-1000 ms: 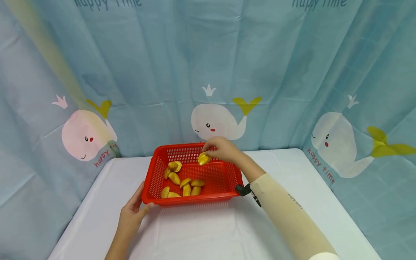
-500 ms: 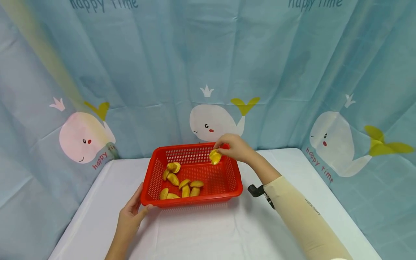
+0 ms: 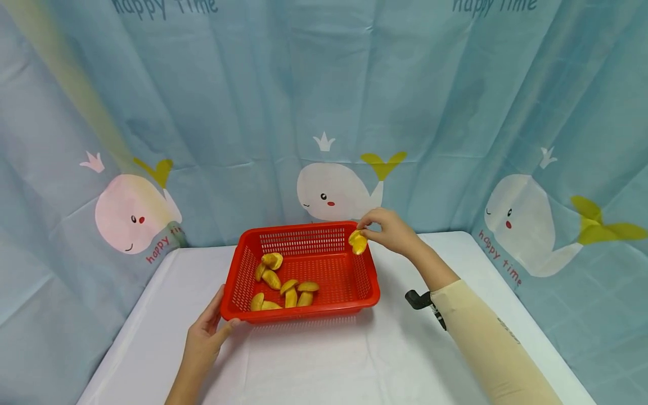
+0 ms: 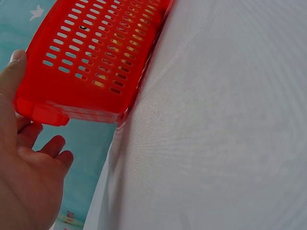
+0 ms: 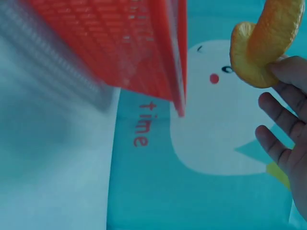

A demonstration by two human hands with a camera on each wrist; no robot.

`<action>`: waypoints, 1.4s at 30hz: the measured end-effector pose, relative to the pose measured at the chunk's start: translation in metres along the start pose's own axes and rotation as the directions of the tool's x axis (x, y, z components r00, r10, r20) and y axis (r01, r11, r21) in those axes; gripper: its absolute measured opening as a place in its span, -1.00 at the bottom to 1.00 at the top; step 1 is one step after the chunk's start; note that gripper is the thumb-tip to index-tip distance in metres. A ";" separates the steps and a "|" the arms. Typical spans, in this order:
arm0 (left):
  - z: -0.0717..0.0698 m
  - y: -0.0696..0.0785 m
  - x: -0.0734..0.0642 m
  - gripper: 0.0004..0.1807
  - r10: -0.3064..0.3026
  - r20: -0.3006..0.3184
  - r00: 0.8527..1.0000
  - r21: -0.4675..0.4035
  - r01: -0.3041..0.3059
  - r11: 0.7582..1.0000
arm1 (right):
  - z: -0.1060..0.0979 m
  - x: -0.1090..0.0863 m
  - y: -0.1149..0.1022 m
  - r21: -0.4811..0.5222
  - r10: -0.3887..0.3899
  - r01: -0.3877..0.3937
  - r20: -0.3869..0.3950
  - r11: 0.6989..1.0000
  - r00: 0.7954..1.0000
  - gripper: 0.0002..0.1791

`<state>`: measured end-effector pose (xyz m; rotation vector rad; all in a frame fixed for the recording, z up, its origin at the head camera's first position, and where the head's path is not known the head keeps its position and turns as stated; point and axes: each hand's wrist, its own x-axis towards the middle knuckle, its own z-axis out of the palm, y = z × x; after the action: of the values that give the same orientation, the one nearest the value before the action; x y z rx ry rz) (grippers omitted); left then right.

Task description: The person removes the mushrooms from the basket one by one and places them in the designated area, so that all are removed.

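Observation:
A red plastic basket [image 3: 304, 311] with slotted walls sits on the white tabletop in the head view. My left hand [image 3: 201, 337] grips its near left corner, the thumb on the rim at the front and the fingers at the left side. Several yellow-brown mushrooms [image 3: 306, 287] lie in the left and front part of the basket. Above its right wall, my right hand [image 3: 394, 229] pinches a yellow mushroom [image 3: 358, 243] between thumb and fingertips. The right wrist view shows this mushroom [image 5: 264, 48] with a curved stem and rounded cap, apart from the basket.
A light blue curtain [image 3: 243, 112] printed with whales hangs behind and at both sides of the table. White cloth [image 3: 304, 360] covers the tabletop. A small black device [image 3: 418, 300] is fixed at the right wrist, by the beige sleeve [image 3: 486, 337].
My right hand has carried the pinched mushroom rightward, from over the basket's middle to above its right wall. The left hand keeps its grip on the corner, and the other mushrooms stay put.

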<state>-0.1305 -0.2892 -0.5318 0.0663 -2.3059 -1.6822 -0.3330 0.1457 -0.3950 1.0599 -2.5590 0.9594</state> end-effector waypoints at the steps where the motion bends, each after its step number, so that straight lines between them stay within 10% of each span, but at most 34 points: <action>1: 0.000 0.000 0.000 -0.13 -0.001 0.001 1.000 0.003 0.001 1.000 | -0.001 -0.002 0.002 0.002 0.006 -0.006 -0.006 1.000 1.000 -0.89; 42: 0.000 0.004 -0.002 -0.13 0.013 0.006 1.000 -0.001 -0.013 1.000 | 0.026 -0.056 0.104 -0.014 0.365 -0.365 0.015 0.931 0.931 -0.88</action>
<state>-0.1278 -0.2869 -0.5282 0.0465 -2.3049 -1.6789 -0.3635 0.2156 -0.4894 0.5967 -2.8315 1.0169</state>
